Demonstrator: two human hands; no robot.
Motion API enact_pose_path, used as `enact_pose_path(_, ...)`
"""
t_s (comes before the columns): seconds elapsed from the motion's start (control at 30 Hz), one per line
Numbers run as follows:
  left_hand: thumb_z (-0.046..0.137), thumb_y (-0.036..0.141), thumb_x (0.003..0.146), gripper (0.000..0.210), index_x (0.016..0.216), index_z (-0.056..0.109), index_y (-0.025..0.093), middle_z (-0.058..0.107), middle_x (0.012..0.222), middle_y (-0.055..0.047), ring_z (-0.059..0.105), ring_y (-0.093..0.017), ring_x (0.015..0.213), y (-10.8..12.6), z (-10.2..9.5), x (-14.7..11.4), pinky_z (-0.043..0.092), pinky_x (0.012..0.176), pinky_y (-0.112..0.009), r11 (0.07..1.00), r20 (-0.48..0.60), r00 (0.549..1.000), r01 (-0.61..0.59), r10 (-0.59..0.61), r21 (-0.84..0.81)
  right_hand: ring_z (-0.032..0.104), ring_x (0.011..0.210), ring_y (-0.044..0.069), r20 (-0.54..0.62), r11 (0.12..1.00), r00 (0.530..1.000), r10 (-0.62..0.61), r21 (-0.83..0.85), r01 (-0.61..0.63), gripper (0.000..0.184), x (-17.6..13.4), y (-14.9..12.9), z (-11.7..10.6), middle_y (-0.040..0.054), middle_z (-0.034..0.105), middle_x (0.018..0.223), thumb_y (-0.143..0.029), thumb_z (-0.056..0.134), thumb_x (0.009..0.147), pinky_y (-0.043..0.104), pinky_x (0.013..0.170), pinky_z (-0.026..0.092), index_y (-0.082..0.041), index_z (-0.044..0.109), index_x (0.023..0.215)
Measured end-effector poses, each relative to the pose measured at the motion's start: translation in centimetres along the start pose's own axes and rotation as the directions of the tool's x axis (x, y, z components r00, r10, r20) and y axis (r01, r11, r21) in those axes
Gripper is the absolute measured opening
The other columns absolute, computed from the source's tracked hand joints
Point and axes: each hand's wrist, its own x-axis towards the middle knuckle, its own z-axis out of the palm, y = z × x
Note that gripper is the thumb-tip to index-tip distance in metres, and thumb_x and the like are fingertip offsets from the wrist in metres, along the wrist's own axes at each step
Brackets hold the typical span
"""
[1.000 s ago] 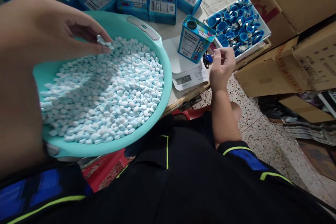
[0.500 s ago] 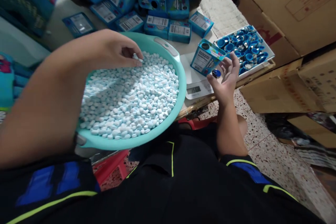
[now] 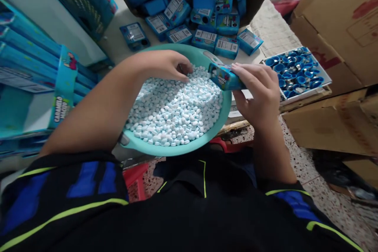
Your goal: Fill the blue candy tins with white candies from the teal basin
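My right hand [image 3: 260, 90] grips a small blue candy box [image 3: 226, 76] by its right end. The box is tilted over the right rim of a turquoise basin [image 3: 168, 151], its other end toward the candies. White and pale-blue candies [image 3: 174, 118] fill the basin. Just above them, on the far side, hovers my left hand [image 3: 174, 67], fingers curled with a gap between thumb and fingertips. No candy can be made out between those fingers. Partly hidden behind my right hand and the basin is a white scale [image 3: 235, 112].
Several similar blue boxes [image 3: 203, 39] spill from a dark-sided container behind the basin. At the right stands a white tray [image 3: 305, 94] of blue caps. Blue printed cartons [image 3: 63, 86] are stacked at the left. Large cardboard boxes [image 3: 330, 118] flank the table on the right.
My right hand has closed on the box, lifted it off the scale and tilted it toward the basin. My left hand no longer visibly pinches candies. The camera view has shifted left.
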Motion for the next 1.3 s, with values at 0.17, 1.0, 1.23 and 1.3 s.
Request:
enact_pose_path(0.17, 0.067, 0.073, 0.085, 0.078, 0.152, 0.065, 0.033, 0.072, 0.139, -0.005, 0.064, -0.034, 0.13, -0.7, 0.4, 0.6, 0.049, 0.112, -0.043, 1.0, 0.029, 1.0, -0.011, 0.011, -0.003, 0.066, 0.128, 0.031, 0.067, 0.995, 0.998, -0.005, -0.099, 0.012, 0.05, 0.9, -1.4, -0.2, 0.0039, 0.074, 0.134, -0.02, 0.059, 0.099, 0.057, 0.114, 0.047, -0.038, 0.066, 0.145)
enact_pose_path(1.0, 0.065, 0.071, 0.082, 0.068, 0.13, 0.074, 0.025, 0.079, 0.115, -0.008, 0.07, -0.029, 0.105, 1.5, 0.0, 0.3, 0.051, 0.09, -0.036, 0.978, 0.142, 0.978, 0.132, -0.155, 0.164, 0.07, 0.118, 0.027, -0.209, 0.822, 0.848, 0.488, 0.436, -0.365, 0.081, -4.4, 8.3, 6.9, 0.0114, 0.057, 0.132, -0.064, 0.073, 0.089, 0.055, 0.102, 0.062, -0.034, 0.032, 0.153)
enact_pose_path(1.23, 0.066, 0.087, 0.078, 0.072, 0.113, 0.077, 0.025, 0.078, 0.101, -0.001, 0.064, -0.023, 0.094, 0.6, -0.6, 0.0, 0.043, 0.081, -0.035, 0.973, 0.18, 0.966, 0.154, -0.185, 0.171, 0.07, 0.11, 0.026, -0.554, 0.886, 0.7, 0.451, 0.371, -0.277, 0.054, -6.5, 7.9, 6.2, 0.0067, 0.056, 0.115, -0.053, 0.055, 0.097, 0.058, 0.107, 0.058, -0.035, 0.035, 0.144)
enact_pose_path(1.3, 0.074, 0.088, 0.072, 0.07, 0.107, 0.079, 0.027, 0.078, 0.096, 0.001, 0.063, -0.024, 0.093, -0.4, -0.7, 0.3, 0.041, 0.081, -0.035, 0.982, 0.167, 0.971, 0.154, -0.171, 0.11, 0.07, 0.107, 0.025, -0.624, 0.879, 0.622, 0.473, 0.384, -0.283, 0.039, -7.3, 8.5, 6.5, 0.0066, 0.056, 0.111, -0.049, 0.048, 0.1, 0.058, 0.105, 0.058, -0.033, 0.04, 0.135)
